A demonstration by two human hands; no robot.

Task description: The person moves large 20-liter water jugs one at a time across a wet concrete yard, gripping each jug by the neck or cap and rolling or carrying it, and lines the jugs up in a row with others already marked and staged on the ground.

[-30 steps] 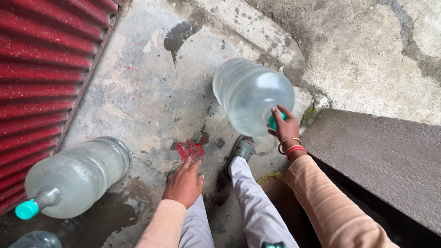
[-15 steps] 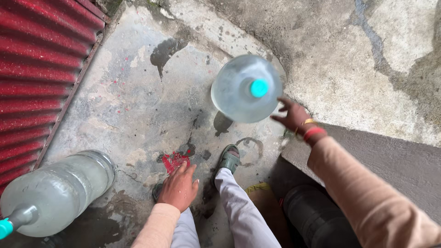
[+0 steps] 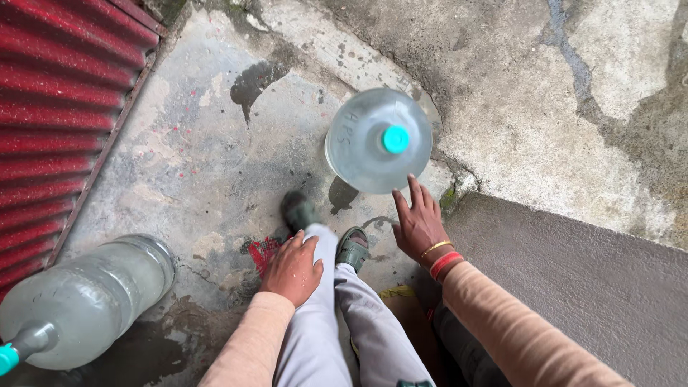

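The grey cracked concrete floor (image 3: 215, 143) carries everything here. At its left edge runs a red corrugated metal shutter (image 3: 57, 107), and toward the right edge a smooth grey raised concrete step (image 3: 573, 287) begins.

A large clear plastic water jar with a turquoise cap (image 3: 378, 140) stands upright near the middle of the floor, close to the corner of the step; it is seen from above, so its lower part is hidden behind its own shoulder. A second large cloudy plastic water jar (image 3: 86, 301) lies on its side at the lower left corner of the floor, on a wet dark patch; its turquoise cap is cut off by the picture edge.

The right hand (image 3: 419, 222) is stretched forward, palm down, fingers spread apart and empty. The fingertips are just beside the upright jar, and I cannot tell if they touch it. Gold and red bangles (image 3: 441, 256) sit on this wrist.

The left hand (image 3: 292, 269) rests on the knee in pale grey trousers (image 3: 315, 330), fingers loosely curled together, holding nothing. Both sleeves are peach coloured.

Two dark green sandals (image 3: 352, 247) show past the knees; one is blurred.
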